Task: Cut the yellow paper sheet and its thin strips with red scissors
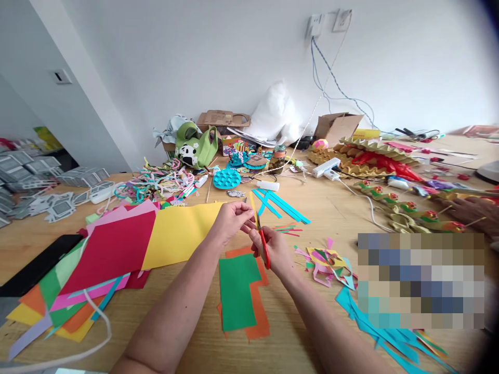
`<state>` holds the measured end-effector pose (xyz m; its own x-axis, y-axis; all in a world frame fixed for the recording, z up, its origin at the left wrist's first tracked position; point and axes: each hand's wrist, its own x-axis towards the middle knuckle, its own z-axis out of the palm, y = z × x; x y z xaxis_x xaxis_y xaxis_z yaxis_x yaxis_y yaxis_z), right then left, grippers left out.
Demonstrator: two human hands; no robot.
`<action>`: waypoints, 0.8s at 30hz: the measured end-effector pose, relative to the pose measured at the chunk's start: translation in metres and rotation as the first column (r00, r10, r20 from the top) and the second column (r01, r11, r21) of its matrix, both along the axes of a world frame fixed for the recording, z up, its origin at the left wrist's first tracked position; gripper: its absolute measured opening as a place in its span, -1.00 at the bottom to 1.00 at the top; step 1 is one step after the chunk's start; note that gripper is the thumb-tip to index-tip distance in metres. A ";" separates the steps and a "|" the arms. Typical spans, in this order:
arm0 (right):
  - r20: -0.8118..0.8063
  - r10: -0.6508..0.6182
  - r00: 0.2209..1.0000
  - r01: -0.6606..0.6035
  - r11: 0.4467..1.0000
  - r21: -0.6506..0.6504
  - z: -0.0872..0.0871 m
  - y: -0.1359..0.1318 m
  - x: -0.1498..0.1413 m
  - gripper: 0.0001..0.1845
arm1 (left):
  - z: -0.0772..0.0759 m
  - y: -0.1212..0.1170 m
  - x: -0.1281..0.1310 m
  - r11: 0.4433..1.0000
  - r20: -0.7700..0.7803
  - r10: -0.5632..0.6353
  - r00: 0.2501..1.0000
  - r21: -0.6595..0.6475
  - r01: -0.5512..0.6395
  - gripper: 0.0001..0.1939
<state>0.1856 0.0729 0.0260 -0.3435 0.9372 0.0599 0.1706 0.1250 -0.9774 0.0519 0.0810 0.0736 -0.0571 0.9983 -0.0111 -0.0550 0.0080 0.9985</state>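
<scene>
My left hand (pixel 231 219) pinches a thin yellow paper strip (pixel 253 201) that stands up from its fingertips. My right hand (pixel 273 249) is closed round red-handled scissors (pixel 264 244), whose blades point up at the strip. Both hands hover above the wooden table (pixel 335 210), just over a green sheet (pixel 236 291) lying on orange paper (pixel 258 311). A large yellow sheet (pixel 177 234) lies to the left of my left hand.
Coloured paper sheets (pixel 105 254) fan out at left. Blue strips (pixel 280 205) lie beyond my hands, paper scraps (pixel 327 262) to the right. Pipe cleaners (pixel 156 182), a panda bag (pixel 195 148), boxes and paper dragons (pixel 374 158) crowd the back. Another person's hand (pixel 473 213) rests at right.
</scene>
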 end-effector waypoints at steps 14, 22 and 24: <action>0.283 -0.229 0.931 0.121 0.928 0.352 -0.003 0.001 0.003 -0.50 | 0.002 -0.002 0.004 0.999 -0.095 -0.001 0.995 0.047 0.006 -0.85; 0.393 -0.336 0.856 0.149 0.888 0.435 -0.002 0.000 0.003 -0.49 | 0.001 -0.003 0.010 1.000 -0.104 0.023 0.994 0.021 -0.021 -0.89; 0.410 -0.360 0.838 0.151 0.875 0.460 -0.004 0.000 0.003 -0.49 | 0.000 -0.003 0.010 1.000 -0.084 0.025 0.996 0.008 -0.025 -0.89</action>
